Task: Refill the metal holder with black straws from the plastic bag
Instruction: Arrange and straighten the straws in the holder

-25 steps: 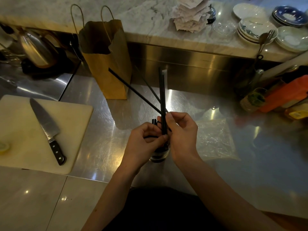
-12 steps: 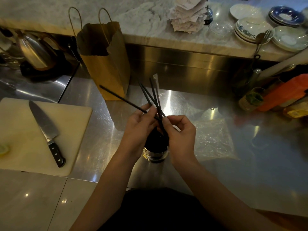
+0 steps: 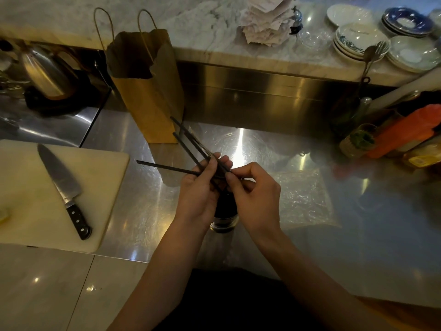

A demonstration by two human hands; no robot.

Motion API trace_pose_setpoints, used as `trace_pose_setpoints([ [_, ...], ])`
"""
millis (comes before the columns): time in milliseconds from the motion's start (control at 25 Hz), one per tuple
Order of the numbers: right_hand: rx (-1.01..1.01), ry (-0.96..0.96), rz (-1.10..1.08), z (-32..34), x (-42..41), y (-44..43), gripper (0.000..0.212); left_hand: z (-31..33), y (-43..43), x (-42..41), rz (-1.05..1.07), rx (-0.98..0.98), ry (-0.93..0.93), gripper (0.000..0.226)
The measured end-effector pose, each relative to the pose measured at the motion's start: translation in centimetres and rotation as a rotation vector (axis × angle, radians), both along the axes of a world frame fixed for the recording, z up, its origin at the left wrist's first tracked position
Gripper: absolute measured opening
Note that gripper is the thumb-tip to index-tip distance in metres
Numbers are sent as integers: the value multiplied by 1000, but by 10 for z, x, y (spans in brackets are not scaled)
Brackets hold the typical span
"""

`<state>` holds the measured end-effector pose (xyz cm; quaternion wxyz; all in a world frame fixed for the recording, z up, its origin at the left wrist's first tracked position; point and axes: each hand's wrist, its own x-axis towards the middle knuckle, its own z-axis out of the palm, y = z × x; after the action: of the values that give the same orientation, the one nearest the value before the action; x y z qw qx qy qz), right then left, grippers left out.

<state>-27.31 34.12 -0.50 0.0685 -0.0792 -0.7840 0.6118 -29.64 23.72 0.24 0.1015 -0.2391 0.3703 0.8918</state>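
Steel counter spreads under my arms, with the cutting board and its knife at nine o'clock, the brown paper bag at eleven, and the clear plastic bag lying flat at three, just beside my right hand. Between my wrists stands the metal holder, mostly hidden. My left hand is closed around a fan of black straws above the holder, their ends splayed toward ten and eleven, while my right fingers pinch the bundle's near end
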Motion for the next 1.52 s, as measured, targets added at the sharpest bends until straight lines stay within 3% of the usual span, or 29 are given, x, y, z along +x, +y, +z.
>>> trace_pose_setpoints([
  [520, 66, 4, 22, 1, -4, 3, 4, -2, 1, -2, 64, 109, -50, 20],
  [880, 150, 42, 63, 1, -4, 6, 12, -5, 1, 0, 151, -35, -72, 26],
  [1000, 109, 26, 59, 2, -4, 12, 14, -9, -8, -4, 250, -52, -115, 33],
  [1240, -67, -39, -55, 3, -9, 34, 11, -11, -23, -9, 333, 105, -176, 16],
  [1520, -109, -41, -238, -1, -14, 58, 3, -16, -51, -14, 542, 200, -156, 14],
])
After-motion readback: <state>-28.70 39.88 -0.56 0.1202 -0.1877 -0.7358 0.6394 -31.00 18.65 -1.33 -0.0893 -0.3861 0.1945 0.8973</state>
